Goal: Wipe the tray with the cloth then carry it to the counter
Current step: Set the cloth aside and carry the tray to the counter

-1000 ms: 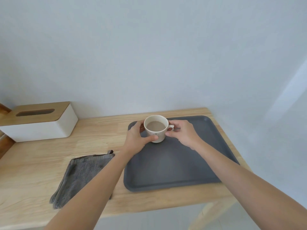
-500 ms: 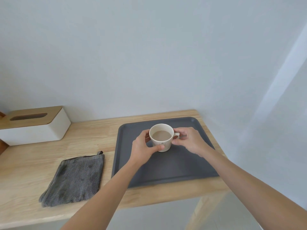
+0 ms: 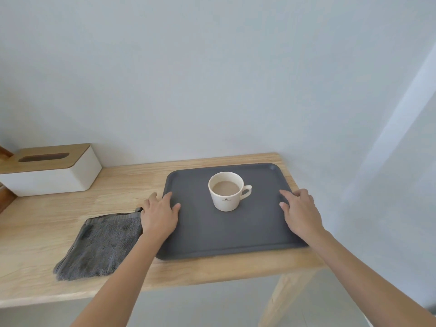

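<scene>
1. While nothing is being gripped, the folded grey terry cloth (image 3: 100, 246) is lying on the pale wooden table (image 3: 47, 215), touching the left hand (image 3: 160, 215).
2. That hand, fingers spread, is resting on the tray's left rim.
3. The dark grey rectangular plastic tray (image 3: 231, 234), long axis left-right, is carrying a full white ceramic mug (image 3: 227, 191).
4. The right hand (image 3: 299, 212), open, is sitting at the right rim, well apart from the cloth.

Left hand (image 3: 160, 214) and right hand (image 3: 300, 212) apart, palms down, fingers spread.

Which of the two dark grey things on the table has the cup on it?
The tray, flat and rimmed, carries the cup; the cloth beside it carries nothing.
</scene>
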Demonstrator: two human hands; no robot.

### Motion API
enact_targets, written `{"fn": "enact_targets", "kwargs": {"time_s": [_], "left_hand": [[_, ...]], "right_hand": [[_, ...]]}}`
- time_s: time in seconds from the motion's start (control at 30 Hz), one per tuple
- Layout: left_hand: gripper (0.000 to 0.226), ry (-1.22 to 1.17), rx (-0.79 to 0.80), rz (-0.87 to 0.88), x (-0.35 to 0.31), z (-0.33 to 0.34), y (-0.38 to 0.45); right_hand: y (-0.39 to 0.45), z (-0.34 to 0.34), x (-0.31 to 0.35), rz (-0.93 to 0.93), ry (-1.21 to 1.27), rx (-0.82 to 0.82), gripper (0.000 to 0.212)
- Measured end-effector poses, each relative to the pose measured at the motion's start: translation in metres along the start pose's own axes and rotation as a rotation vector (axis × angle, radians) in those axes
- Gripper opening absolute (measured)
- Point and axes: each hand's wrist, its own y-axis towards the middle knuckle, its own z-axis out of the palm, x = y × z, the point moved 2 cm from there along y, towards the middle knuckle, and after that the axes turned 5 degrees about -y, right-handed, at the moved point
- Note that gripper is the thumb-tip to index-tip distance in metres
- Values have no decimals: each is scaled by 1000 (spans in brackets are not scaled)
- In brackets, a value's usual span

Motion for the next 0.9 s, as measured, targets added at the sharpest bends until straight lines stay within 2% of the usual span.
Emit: {"fn": "enact_targets", "kwargs": {"time_s": [0.13, 0.37, 0.57, 0.73, 0.9], "left_hand": [[43, 12, -26, 51, -2, 9, 0], [48, -60, 10, 68, 0, 9, 7], [46, -119, 62, 138, -7, 12, 20], [51, -156, 105, 252, -39, 14, 27], [56, -215, 181, 387, -104, 25, 14]], "right_hand": [[-2, 0, -1, 52, -11, -32, 40], [-3, -3, -3, 36, -167, -9, 44], [-13, -16, -7, 110, -57, 9, 36], [-40, -34, -29, 226, 6, -31, 36], [-76, -64, -79, 361, 37, -118, 40]]}}
